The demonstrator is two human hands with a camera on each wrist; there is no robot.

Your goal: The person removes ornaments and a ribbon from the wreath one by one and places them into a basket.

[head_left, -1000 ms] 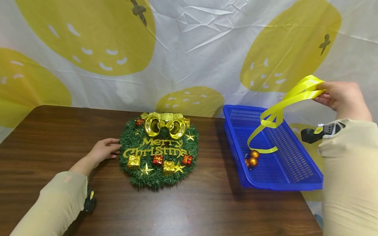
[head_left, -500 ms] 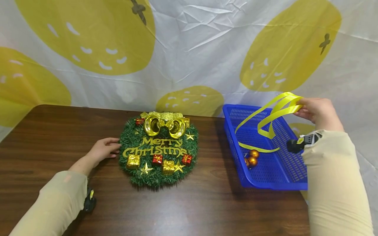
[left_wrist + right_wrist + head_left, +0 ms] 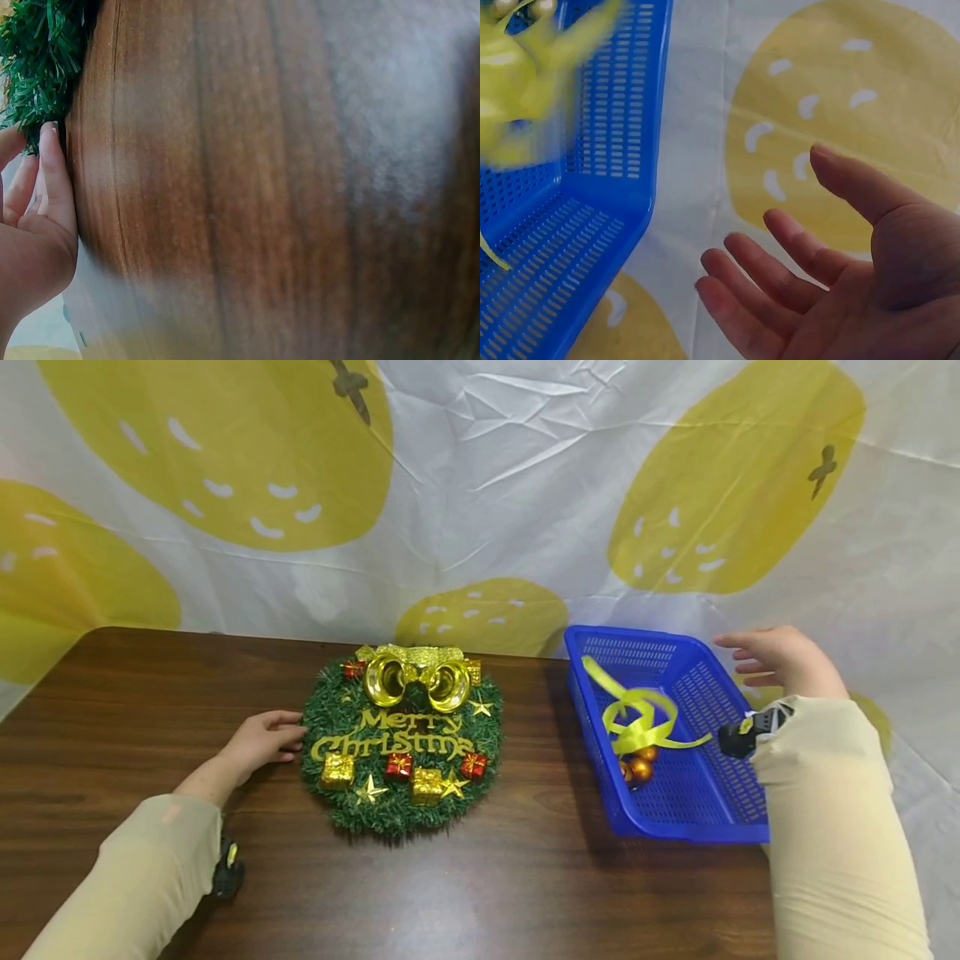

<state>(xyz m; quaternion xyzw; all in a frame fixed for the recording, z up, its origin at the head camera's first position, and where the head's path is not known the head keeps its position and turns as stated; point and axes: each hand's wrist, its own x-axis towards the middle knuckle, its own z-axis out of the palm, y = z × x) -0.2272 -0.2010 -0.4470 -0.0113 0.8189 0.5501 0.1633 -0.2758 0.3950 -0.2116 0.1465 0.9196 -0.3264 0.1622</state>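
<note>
A green tinsel wreath (image 3: 345, 810) lies flat on the table, dressed with gold bells, stars, small gift boxes and gold lettering. My left hand (image 3: 260, 745) rests at its left edge, its fingers fairly straight and touching the greenery (image 3: 41, 67) in the left wrist view. Right of the wreath stands a blue plastic basket (image 3: 705, 837). A yellow ribbon (image 3: 637, 714) lies loosely looped inside it, partly over several shiny orange balls (image 3: 641, 770). My right hand (image 3: 787, 656) hovers by the basket's right rim, holding nothing, with its fingers spread in the right wrist view.
The brown wooden table (image 3: 465, 893) extends around the wreath. Behind it hangs a pale cloth (image 3: 510, 493) with large yellow fruit shapes. Each wrist carries a small black camera.
My right hand has come left and down and released the yellow ribbon, which has dropped into the basket over the orange balls. My left hand has stayed at the wreath.
</note>
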